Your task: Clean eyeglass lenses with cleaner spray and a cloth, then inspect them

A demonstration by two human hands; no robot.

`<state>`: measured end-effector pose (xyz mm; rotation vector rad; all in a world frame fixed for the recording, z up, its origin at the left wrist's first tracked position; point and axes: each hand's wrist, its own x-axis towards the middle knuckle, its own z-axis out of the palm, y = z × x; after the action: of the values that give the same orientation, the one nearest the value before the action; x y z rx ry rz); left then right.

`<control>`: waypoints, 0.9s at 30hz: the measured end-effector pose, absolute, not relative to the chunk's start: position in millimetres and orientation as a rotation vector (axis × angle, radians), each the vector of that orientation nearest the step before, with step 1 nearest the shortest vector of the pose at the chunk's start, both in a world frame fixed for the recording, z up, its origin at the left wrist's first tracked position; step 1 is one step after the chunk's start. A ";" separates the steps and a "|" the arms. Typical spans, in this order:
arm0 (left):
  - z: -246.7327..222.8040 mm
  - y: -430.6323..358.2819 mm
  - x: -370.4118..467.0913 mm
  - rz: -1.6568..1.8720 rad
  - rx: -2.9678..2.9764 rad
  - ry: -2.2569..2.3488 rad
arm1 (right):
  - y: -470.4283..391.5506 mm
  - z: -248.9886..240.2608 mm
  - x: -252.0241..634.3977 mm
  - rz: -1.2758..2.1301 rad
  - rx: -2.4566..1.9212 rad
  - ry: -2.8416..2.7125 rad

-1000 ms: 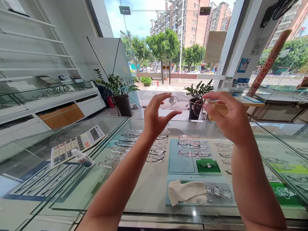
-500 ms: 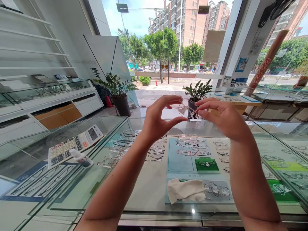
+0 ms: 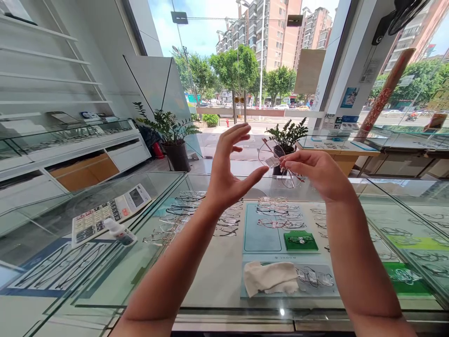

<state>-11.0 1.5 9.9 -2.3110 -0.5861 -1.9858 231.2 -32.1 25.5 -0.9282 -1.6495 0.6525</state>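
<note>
Above the glass counter, my right hand (image 3: pixel 314 171) pinches a pair of thin-rimmed eyeglasses (image 3: pixel 272 161) near the bridge. The glasses are tilted, one lens up to the left and the other lower right, and a small pale tag shows on the upper lens. My left hand (image 3: pixel 229 168) is open just left of the glasses, thumb and fingers spread apart with nothing between them. Its thumb tip is close to the upper lens; whether it touches I cannot tell. Below, a cream cloth (image 3: pixel 270 277) lies on the counter beside several glasses (image 3: pixel 317 277).
Rows of eyeglasses (image 3: pixel 278 210) lie in the counter display around a green stand (image 3: pixel 300 240). On the left are a calculator (image 3: pixel 112 213) and a small white bottle (image 3: pixel 120 232). Potted plants (image 3: pixel 177 154) stand beyond the counter, near the glass doors.
My left hand has let go of the glasses, its fingers lifting and spreading. In my right hand, the glasses have tilted, the right lens dropping lower.
</note>
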 end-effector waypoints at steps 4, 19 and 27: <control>3.9 -18.5 8.6 -2.122 -2.087 -0.658 | -31.3 21.1 217.4 0.477 -0.963 -1.555; 2.0 -9.1 12.8 -2.614 -2.679 -1.309 | -59.3 4.4 160.2 -0.279 -0.989 -1.641; 5.1 0.6 -1.3 -1.909 -2.873 -1.455 | -57.6 -20.8 214.2 0.061 -1.099 -1.561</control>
<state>-1.3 0.6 5.1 -2.8730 -1.4548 -1.9086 214.2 -57.6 -20.8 -1.0995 -1.5612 0.0612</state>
